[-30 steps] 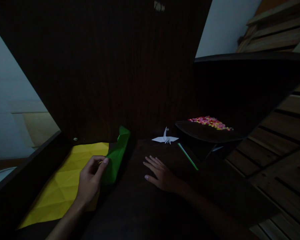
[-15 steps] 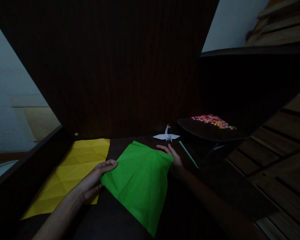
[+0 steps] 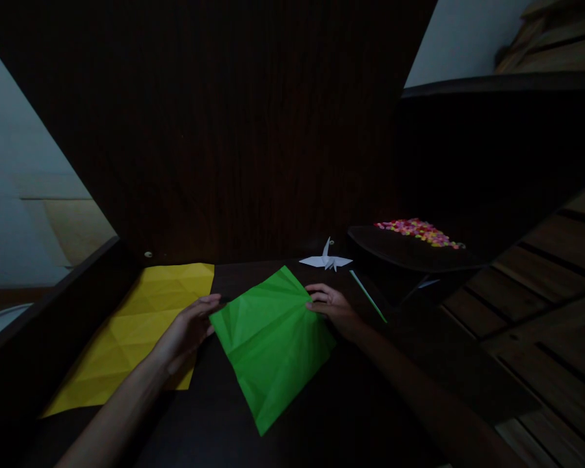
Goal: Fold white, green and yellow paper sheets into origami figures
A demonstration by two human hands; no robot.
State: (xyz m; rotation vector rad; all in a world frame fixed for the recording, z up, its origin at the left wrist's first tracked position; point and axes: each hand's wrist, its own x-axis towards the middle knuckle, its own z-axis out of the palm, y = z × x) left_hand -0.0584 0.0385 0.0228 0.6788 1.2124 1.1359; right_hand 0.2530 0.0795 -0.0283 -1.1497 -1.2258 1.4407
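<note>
A creased green paper square lies spread on the dark desk in front of me, turned like a diamond. My left hand holds its left corner with the fingertips. At the right corner my right hand pinches the sheet's edge. A creased yellow paper sheet lies flat to the left, partly under my left hand and wrist.
A small white paper crane stands at the back of the desk. A thin green strip lies to its right. A dark tray with several small pink and yellow pieces sits at the right. Wooden slats are further right.
The green sheet was lifted off the yellow one, unfolded and laid in front of me, then turned a little. Both hands moved onto its side corners.
</note>
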